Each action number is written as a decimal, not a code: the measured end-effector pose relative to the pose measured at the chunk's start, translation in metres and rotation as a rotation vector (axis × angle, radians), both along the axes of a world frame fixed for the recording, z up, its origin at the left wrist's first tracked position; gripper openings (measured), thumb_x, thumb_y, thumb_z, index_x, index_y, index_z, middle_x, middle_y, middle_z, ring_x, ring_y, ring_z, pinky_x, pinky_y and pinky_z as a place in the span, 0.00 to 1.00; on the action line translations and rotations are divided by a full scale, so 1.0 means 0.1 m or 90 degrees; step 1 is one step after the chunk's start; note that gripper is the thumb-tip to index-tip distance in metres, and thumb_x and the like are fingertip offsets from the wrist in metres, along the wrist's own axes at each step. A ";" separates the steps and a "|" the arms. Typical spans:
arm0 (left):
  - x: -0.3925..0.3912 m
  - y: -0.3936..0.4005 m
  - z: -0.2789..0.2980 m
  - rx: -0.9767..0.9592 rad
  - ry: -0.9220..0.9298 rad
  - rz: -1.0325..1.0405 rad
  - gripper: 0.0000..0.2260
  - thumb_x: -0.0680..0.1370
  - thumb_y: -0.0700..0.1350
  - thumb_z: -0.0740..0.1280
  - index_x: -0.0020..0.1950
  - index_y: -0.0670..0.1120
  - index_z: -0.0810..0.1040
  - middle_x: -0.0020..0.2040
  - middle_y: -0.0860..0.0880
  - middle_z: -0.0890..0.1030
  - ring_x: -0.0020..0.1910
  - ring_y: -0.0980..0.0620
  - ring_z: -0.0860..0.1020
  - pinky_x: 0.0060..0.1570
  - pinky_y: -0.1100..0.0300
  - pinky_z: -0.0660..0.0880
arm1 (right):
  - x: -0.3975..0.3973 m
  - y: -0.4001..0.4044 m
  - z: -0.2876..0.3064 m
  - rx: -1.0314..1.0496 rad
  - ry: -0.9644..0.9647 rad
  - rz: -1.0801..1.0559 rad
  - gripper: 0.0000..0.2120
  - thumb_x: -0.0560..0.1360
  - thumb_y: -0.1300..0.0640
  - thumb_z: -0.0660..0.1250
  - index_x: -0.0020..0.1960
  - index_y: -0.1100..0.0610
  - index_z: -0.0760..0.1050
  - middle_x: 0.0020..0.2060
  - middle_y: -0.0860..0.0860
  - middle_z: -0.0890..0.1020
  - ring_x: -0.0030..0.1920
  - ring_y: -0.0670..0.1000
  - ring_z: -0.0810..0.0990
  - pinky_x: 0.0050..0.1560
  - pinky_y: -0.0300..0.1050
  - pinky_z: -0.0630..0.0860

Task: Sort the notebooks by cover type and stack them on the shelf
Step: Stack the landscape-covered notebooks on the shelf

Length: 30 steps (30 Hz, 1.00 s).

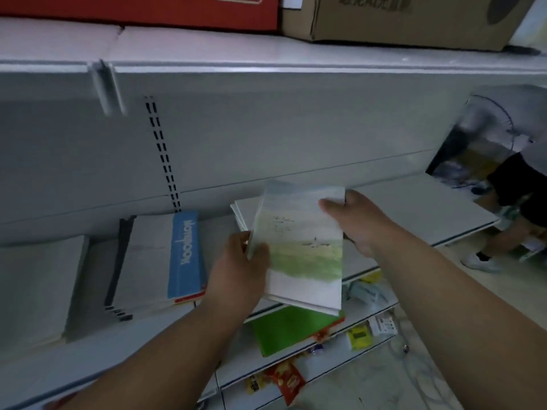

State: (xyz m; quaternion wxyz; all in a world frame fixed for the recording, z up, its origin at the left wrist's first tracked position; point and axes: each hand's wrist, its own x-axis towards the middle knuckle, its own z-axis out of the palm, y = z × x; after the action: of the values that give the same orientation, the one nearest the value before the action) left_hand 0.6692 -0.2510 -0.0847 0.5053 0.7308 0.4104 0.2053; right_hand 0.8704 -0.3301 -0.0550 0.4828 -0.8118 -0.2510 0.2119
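We stand in a shop aisle, white metal gondola shelving (414, 208) with a slotted upright (162, 155), notebook stacks (154, 261) laid out flat, snack packets (284, 380) on lower shelves, cardboard cartons (408, 19) stored on top.

The red box (139, 10) and cardboard box (408, 19) are cut off by the top edge. A bystander (515, 190) at the right edge is blurred, the upper body hidden.

"notebook" on the blue-banded notebook (185, 255)
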 end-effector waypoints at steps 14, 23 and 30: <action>0.71 0.22 -0.06 0.183 0.413 0.119 0.13 0.79 0.56 0.62 0.51 0.46 0.74 0.40 0.50 0.75 0.39 0.49 0.75 0.35 0.57 0.70 | 0.77 1.10 -0.23 -0.286 -0.318 0.296 0.33 0.80 0.45 0.64 0.76 0.64 0.61 0.73 0.60 0.68 0.72 0.59 0.68 0.67 0.47 0.67; 0.51 0.16 0.01 0.257 0.452 0.180 0.16 0.79 0.63 0.62 0.50 0.50 0.72 0.41 0.53 0.72 0.42 0.50 0.73 0.40 0.57 0.71 | 0.55 1.00 -0.32 -0.225 -0.463 0.212 0.32 0.72 0.47 0.73 0.67 0.59 0.62 0.61 0.59 0.68 0.61 0.61 0.72 0.54 0.52 0.74; -0.64 -0.04 0.01 0.274 0.232 0.286 0.10 0.79 0.58 0.62 0.42 0.54 0.72 0.38 0.57 0.75 0.33 0.60 0.75 0.31 0.61 0.71 | -0.63 0.69 -0.20 -0.041 -0.474 0.329 0.21 0.76 0.46 0.68 0.62 0.57 0.69 0.59 0.56 0.71 0.58 0.59 0.73 0.53 0.49 0.71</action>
State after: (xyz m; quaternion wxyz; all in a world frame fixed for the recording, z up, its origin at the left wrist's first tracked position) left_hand 0.6051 -0.2550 -0.0838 0.2006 0.7366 0.5915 0.2595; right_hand 0.8076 -0.2607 -0.0753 0.2656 -0.7582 -0.5949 0.0269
